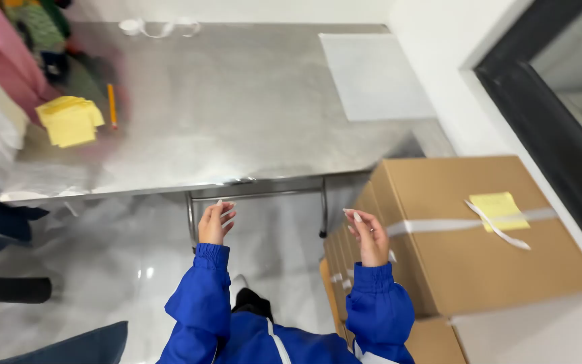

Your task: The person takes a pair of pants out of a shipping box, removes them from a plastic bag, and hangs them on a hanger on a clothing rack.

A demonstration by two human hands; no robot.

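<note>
A: Hands first. Left hand (214,222) is raised before the edge of the steel table (237,121), fingers loosely curled and pinching what looks like a thin white strip, though that is too small to be sure of. Right hand (369,236) is open with fingers spread, holding nothing, just beside the near corner of the top cardboard box (473,269).

B: And the box itself?

A: It sits on a stack of like boxes, to the person's right. White tape (426,224) crosses its lid; a yellow sticky note (500,210) lies on the tape, with a loose white strip (500,230) trailing off it.

B: Step in hand?

A: Judged as between grasps, with the right hand closing on the box. Further out: yellow note pad (70,120) and pencil (112,104) on the table.
</note>
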